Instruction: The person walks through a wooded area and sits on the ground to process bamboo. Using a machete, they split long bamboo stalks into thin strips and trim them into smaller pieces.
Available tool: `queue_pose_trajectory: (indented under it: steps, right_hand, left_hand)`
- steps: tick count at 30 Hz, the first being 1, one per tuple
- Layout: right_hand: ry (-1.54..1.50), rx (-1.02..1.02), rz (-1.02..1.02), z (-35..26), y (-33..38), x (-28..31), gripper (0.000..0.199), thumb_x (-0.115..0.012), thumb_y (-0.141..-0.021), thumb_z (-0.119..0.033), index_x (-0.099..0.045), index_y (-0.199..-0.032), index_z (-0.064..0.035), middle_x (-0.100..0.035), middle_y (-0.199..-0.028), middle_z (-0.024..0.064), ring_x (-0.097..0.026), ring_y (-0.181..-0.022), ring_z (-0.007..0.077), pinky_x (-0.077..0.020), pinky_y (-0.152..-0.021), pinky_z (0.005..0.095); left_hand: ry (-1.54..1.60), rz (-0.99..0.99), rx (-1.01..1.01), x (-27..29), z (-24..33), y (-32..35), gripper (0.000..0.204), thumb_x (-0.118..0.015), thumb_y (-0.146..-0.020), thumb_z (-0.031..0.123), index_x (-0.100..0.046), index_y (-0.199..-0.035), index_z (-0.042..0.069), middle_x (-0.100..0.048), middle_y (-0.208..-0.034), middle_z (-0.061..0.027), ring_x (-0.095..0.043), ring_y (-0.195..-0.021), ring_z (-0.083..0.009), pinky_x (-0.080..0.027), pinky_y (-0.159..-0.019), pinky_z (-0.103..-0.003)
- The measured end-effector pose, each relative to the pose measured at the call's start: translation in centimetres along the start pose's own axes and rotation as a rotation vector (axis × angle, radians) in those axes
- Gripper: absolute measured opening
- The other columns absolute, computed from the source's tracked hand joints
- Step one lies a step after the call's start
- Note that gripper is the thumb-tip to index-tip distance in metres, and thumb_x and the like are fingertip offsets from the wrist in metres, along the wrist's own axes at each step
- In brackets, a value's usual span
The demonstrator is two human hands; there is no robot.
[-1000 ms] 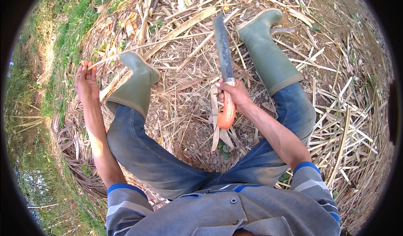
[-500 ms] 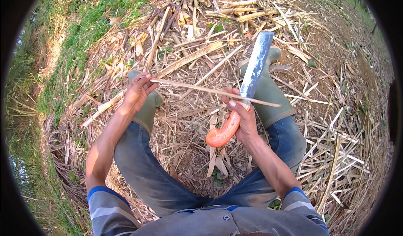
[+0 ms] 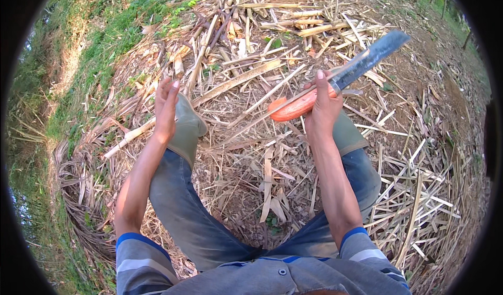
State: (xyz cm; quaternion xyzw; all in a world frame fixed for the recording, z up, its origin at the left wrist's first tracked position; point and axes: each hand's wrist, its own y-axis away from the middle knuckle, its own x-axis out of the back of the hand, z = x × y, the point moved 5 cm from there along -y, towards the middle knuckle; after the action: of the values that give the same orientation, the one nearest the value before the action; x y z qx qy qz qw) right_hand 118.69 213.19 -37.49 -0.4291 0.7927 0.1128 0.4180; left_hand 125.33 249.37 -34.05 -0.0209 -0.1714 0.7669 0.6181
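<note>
My right hand (image 3: 324, 111) is closed round the curved orange handle of a machete (image 3: 371, 60), in front of my right boot. Its broad, worn blade points up and to the right. A thin, pale strip of split stalk (image 3: 255, 121) is pinned under my right thumb, slanting along the handle, its lower end hanging toward the littered ground between my legs. Nothing is in my left hand (image 3: 166, 109), which is raised beside my left boot with its fingers stretched out.
My green rubber boots (image 3: 184, 132) stand apart on ground strewn with dry chips and leaves. Thicker cut stalks (image 3: 238, 80) lie ahead. Many split strips (image 3: 419, 200) are piled by my right leg. Green grass (image 3: 112, 46) grows at the far left.
My left hand has let go of the strip. My right hand has moved forward and up, taking the machete and strip along; the blade has tilted to the right and the strip has swung round.
</note>
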Motion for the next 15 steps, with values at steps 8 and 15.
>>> queue_pose_trajectory:
  steps: [8,15]
  right_hand:
    - [0.605,-0.116,-0.311,2.9,4.8,-2.7,0.034,-0.074,-0.078,-0.020,-0.055,-0.097,0.0001,-0.059,-0.074,0.0037,-0.057,-0.065,0.0095,-0.0462,-0.060,0.0249]
    - [0.715,-0.187,-0.518,6.4,9.0,-3.5,0.035,-0.075,-0.075,-0.022,-0.059,-0.098,-0.0008,-0.064,-0.078,0.0101,-0.061,-0.072,0.0159,-0.0473,-0.064,0.0304]
  left_hand:
    - [-0.131,-0.489,-0.325,-8.8,9.2,5.3,0.036,-0.058,-0.091,0.024,-0.053,-0.119,0.001,-0.061,-0.101,-0.0080,-0.058,-0.093,-0.0131,-0.049,-0.079,-0.026]
    - [-0.093,-0.666,-0.007,-9.9,6.8,5.4,0.041,-0.064,-0.088,0.024,-0.053,-0.119,-0.001,-0.062,-0.100,-0.0075,-0.059,-0.090,-0.0116,-0.051,-0.074,-0.025]
